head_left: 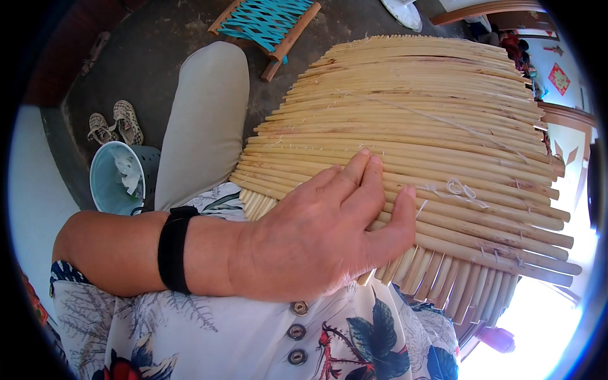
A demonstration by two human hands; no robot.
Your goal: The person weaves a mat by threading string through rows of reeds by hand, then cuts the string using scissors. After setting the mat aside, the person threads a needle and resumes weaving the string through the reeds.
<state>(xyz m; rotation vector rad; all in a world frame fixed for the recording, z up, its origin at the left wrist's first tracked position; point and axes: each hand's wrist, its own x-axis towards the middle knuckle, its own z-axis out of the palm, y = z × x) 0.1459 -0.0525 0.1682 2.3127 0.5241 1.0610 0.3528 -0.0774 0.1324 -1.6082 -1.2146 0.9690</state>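
My left hand [323, 234], with a black band on its wrist, rests back-up on a mat of pale reed sticks [392, 101] tied with white thread. Its fingers are slightly bent with the tips touching the sticks, and the thumb is apart from the forefinger. A loose loop of white thread [458, 189] lies right of the fingertips. More sticks [455, 285] stick out crosswise under the mat's near edge. The mat is over my lap, beside my bent knee in pale trousers [202, 120]. My right hand is not in view.
A wooden folding stool with turquoise webbing [263, 22] stands at the back. Checked shoes [128, 123] and a lined bin [101, 177] are at the left. A white round base [402, 14] is at the top. A bright doorway and a pink object [497, 339] are at the right.
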